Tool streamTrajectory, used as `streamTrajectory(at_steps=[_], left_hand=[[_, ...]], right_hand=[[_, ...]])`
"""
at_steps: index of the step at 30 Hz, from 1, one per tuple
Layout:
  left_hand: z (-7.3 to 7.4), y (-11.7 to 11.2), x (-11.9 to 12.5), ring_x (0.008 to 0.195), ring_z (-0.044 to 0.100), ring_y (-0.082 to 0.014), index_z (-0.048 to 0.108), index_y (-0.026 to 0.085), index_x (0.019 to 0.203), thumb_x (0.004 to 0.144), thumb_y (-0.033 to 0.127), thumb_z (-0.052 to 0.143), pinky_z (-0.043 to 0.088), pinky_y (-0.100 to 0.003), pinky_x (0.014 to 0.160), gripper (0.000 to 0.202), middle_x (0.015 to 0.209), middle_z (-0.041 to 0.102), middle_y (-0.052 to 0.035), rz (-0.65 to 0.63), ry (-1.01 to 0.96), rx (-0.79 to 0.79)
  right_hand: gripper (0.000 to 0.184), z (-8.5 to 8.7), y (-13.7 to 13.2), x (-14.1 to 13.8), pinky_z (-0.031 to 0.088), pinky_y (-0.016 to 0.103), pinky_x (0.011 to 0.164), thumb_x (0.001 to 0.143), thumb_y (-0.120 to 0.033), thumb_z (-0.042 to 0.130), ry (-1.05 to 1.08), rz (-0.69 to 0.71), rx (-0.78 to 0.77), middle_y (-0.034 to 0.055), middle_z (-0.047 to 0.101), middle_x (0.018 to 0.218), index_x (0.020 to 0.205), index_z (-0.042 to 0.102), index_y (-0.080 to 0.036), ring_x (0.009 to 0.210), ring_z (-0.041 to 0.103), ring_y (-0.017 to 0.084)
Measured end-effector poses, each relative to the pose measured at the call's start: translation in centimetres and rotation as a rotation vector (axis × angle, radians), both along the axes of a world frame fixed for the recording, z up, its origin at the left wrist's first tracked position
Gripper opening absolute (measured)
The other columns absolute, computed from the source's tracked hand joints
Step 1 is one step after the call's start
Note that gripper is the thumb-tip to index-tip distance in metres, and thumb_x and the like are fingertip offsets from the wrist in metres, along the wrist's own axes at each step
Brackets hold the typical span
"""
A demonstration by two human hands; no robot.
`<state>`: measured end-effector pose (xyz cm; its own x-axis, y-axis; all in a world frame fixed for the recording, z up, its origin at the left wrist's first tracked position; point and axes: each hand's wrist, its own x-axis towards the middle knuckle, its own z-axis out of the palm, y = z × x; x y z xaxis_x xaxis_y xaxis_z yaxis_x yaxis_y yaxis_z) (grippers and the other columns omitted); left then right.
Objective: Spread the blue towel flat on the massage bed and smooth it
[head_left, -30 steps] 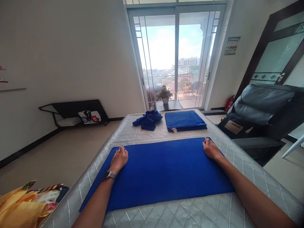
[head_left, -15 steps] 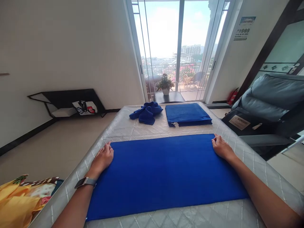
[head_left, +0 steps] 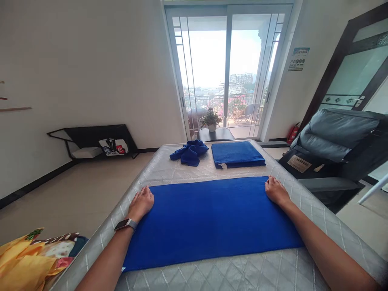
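Note:
A blue towel [head_left: 209, 222] lies spread flat and smooth across the quilted mattress [head_left: 224, 277], its long sides running left to right. My left hand [head_left: 141, 203], below a wristwatch [head_left: 125, 224], is closed on its far left corner. At the far right corner, my right hand [head_left: 277, 191] has its fingers curled over the towel edge. Beyond the towel sits a neatly folded stack of blue cloth [head_left: 238, 153] with a white tag on its near edge. Left of that stack is a crumpled blue cloth [head_left: 189, 153].
A grey armchair [head_left: 325, 137] with a black bag on it stands right of the mattress. Yellow patterned fabric [head_left: 27, 258] is heaped at the lower left. A potted plant [head_left: 211, 120] stands on a chair before the glass door. A black rack [head_left: 95, 137] is against the left wall.
My view has tilted upward, showing more of the door and window. Both hands remain at the towel's far corners, and the towel stays spread flat.

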<state>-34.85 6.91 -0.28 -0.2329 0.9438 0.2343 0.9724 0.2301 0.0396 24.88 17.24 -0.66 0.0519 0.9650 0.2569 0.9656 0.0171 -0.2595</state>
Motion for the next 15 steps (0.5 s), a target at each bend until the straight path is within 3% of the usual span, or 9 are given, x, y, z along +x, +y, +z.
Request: streamTrajectory(at_steps=[2, 4, 8, 10, 12, 15], left_hand=[[0.8, 0.3, 1.6, 0.139, 0.046, -0.0334, 0.045, -0.003, 0.135, 0.09, 0.014, 0.033, 0.035, -0.053, 0.115, 0.05, 0.141, 0.053, -0.0302, -0.026, -0.006, 0.026], [1.3, 1.2, 4.9, 0.139, 0.047, -0.033, 0.044, -0.002, 0.136, 0.093, 0.014, 0.031, 0.037, -0.052, 0.114, 0.048, 0.142, 0.053, -0.0304, -0.087, -0.019, 0.049], [1.0, 4.1, 15.2, 0.141, 0.045, -0.0249, 0.047, 0.005, 0.137, 0.098, 0.017, 0.03, 0.035, -0.041, 0.117, 0.044, 0.147, 0.051, -0.0227, -0.328, -0.036, 0.077], [0.3, 5.3, 20.0, 0.144, 0.04, -0.0216, 0.046, 0.009, 0.14, 0.1, 0.018, 0.03, 0.032, -0.04, 0.119, 0.044, 0.15, 0.05, -0.0186, -0.426, -0.041, 0.095], [-0.5, 5.9, 23.0, 0.143, 0.041, -0.0226, 0.047, 0.009, 0.14, 0.1, 0.017, 0.03, 0.033, -0.041, 0.118, 0.044, 0.147, 0.052, -0.0193, -0.464, -0.049, 0.099], [-1.5, 5.9, 24.3, 0.142, 0.044, -0.0257, 0.049, 0.005, 0.138, 0.101, 0.018, 0.03, 0.035, -0.043, 0.117, 0.044, 0.146, 0.053, -0.0228, -0.468, -0.061, 0.092]], right_hand=[[0.047, 0.8, -0.8, -2.1, 0.024, 0.047, 0.12, 0.097, -0.023, 0.029, 0.0, 0.018, 0.065, 0.0246, 0.046, 0.149, 0.136, 0.047, -0.004, 0.144, 0.037, 0.03], [0.048, 1.5, -1.7, -6.0, 0.025, 0.044, 0.12, 0.099, -0.024, 0.029, 0.029, 0.101, 0.11, 0.0218, 0.047, 0.15, 0.141, 0.044, -0.006, 0.144, 0.037, 0.028], [0.048, 2.5, -3.2, -16.5, 0.027, 0.039, 0.119, 0.1, -0.023, 0.032, 0.108, 0.421, 0.02, 0.0187, 0.05, 0.149, 0.145, 0.045, -0.011, 0.143, 0.04, 0.025], [0.047, 2.4, -3.6, -20.7, 0.028, 0.036, 0.119, 0.1, -0.022, 0.035, 0.11, 0.49, -0.006, 0.0167, 0.051, 0.149, 0.144, 0.047, -0.011, 0.142, 0.041, 0.022], [0.047, 1.9, -3.6, -23.1, 0.03, 0.034, 0.117, 0.099, -0.02, 0.036, 0.111, 0.506, -0.026, 0.0169, 0.052, 0.148, 0.143, 0.048, -0.009, 0.141, 0.043, 0.021], [0.047, 1.0, -3.6, -23.8, 0.029, 0.034, 0.118, 0.099, -0.018, 0.035, 0.121, 0.496, -0.044, 0.018, 0.05, 0.149, 0.142, 0.048, -0.007, 0.141, 0.043, 0.02]])
